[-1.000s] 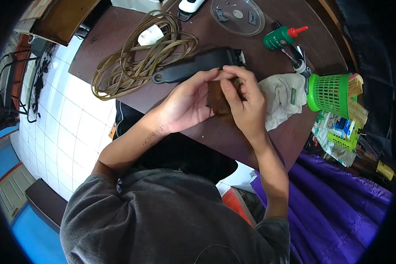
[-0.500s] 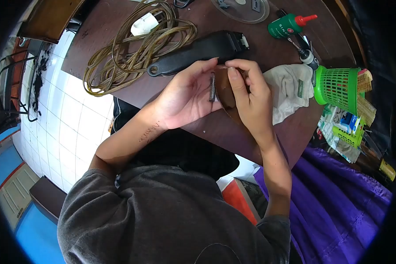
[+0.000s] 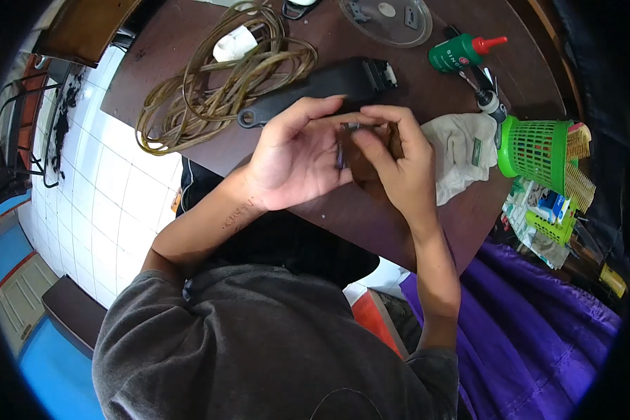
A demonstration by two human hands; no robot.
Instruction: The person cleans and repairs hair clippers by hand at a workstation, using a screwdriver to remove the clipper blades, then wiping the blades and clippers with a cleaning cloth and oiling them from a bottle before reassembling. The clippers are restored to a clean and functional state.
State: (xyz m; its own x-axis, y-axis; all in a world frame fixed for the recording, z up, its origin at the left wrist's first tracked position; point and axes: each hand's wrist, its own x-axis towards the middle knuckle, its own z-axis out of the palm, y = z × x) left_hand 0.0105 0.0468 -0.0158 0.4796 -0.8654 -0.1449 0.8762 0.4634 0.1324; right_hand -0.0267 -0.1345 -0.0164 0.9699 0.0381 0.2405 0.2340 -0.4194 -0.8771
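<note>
My left hand (image 3: 297, 157) is palm up, thumb raised, fingers curled behind a small clipper blade whose dark toothed edge (image 3: 340, 155) shows at the fingers. A brown sheet (image 3: 366, 168), perhaps sandpaper, lies between my two hands. My right hand (image 3: 402, 161) is closed on it, thumb bent over its upper part near a small metallic bit. The rest of the blade is hidden or blurred. Just beyond my hands lies a black hair clipper (image 3: 315, 87), its head toward the right.
A coiled cord (image 3: 182, 105) with a white plug (image 3: 234, 44) lies at left. At right are a green oil bottle (image 3: 458, 54) with red cap, a pale cloth (image 3: 462, 150) and a green basket (image 3: 539, 150) with combs. A clear round lid (image 3: 392, 35) holds small parts.
My right thumb has bent and slid up and left over the brown sheet. The toothed edge is now less visible, and the view has shifted slightly.
</note>
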